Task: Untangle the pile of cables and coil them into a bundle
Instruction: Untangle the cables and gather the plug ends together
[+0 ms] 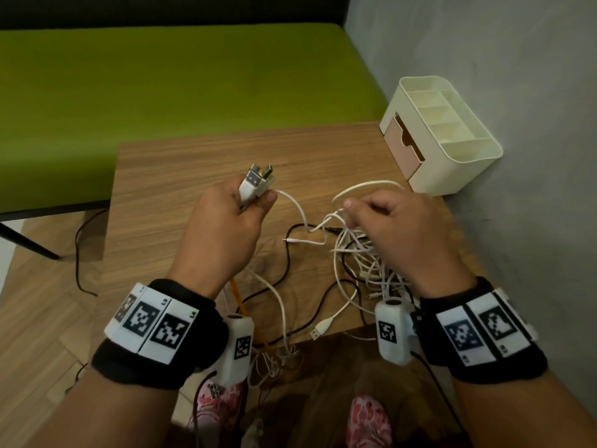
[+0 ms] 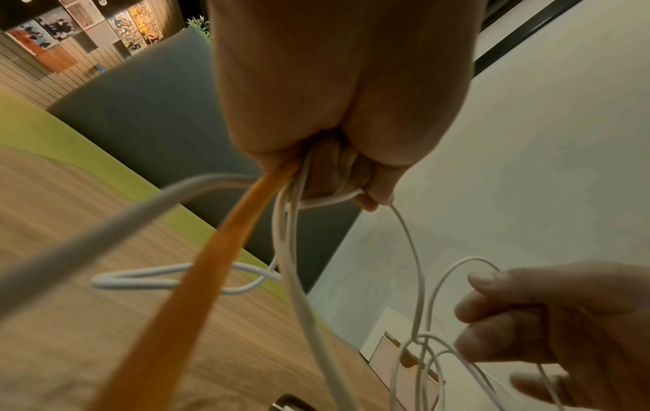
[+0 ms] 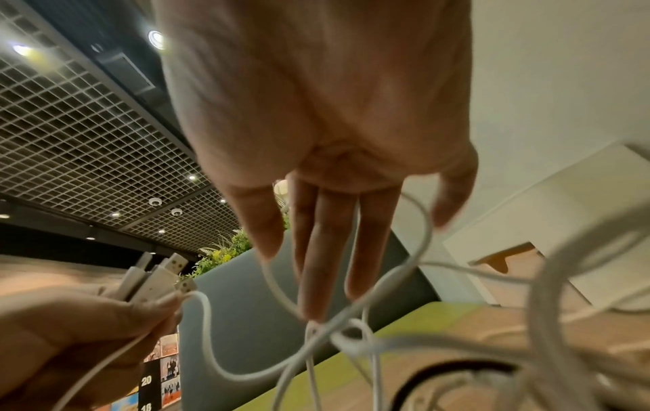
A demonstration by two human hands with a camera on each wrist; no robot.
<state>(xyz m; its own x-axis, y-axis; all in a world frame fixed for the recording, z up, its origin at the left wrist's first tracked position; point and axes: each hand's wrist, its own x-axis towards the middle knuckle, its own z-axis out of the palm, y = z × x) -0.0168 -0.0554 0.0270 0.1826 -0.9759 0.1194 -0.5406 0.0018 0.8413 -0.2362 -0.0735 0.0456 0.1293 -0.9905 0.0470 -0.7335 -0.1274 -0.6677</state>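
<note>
A tangle of white and black cables (image 1: 361, 257) lies on the wooden table (image 1: 181, 176). My left hand (image 1: 255, 202) is raised above the table's middle and grips a bunch of white USB plugs (image 1: 256, 181) that stick out past the thumb. Their cords and an orange cable (image 2: 197, 278) trail down from the fist (image 2: 351, 183). My right hand (image 1: 371, 211) hovers over the tangle. Its fingers (image 3: 316, 264) are straight, and a thin white cable loop (image 3: 418, 222) is draped among them. One white cord (image 1: 300, 215) runs from the left hand to the tangle.
A cream desk organizer (image 1: 442, 134) with a pink drawer stands at the table's back right against the grey wall. A loose USB plug (image 1: 319, 329) lies near the front edge, where cables hang over. A green bench (image 1: 161, 76) is behind the table.
</note>
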